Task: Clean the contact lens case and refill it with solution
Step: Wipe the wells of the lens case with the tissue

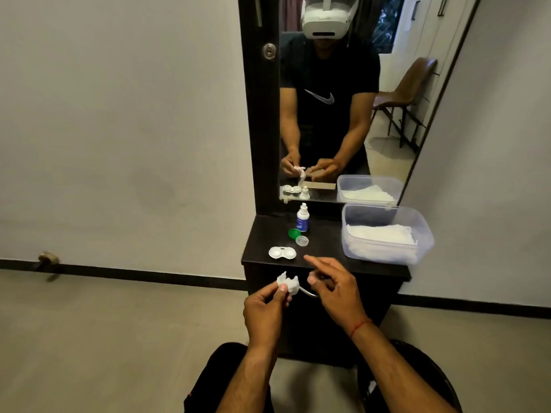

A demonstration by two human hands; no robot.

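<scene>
- The contact lens case lies open on the worktop, close to the front edge and toward the front left corner. Its long axis runs along that edge and both wells face up.
- Its two lids are off. The green cap and the clear cap sit just behind the case, and the solution bottle stands upright behind them near the back edge.
- Both hands hang off the worktop, in front of the front edge, so the case lies ahead of the fingers.
- The left hand is almost straight in front of the case. Its fingers are pinched on a crumpled tissue, held apart from the case.
- The right hand is nearer. Its index finger is stretched out, its tip near the case's right end but not touching, the other fingers loosely curled. It appears to hold nothing.
- The next step is likely to be wiping the wells with the tissue.
- A plastic tub of folded tissues sits at the worktop's right edge.
</scene>
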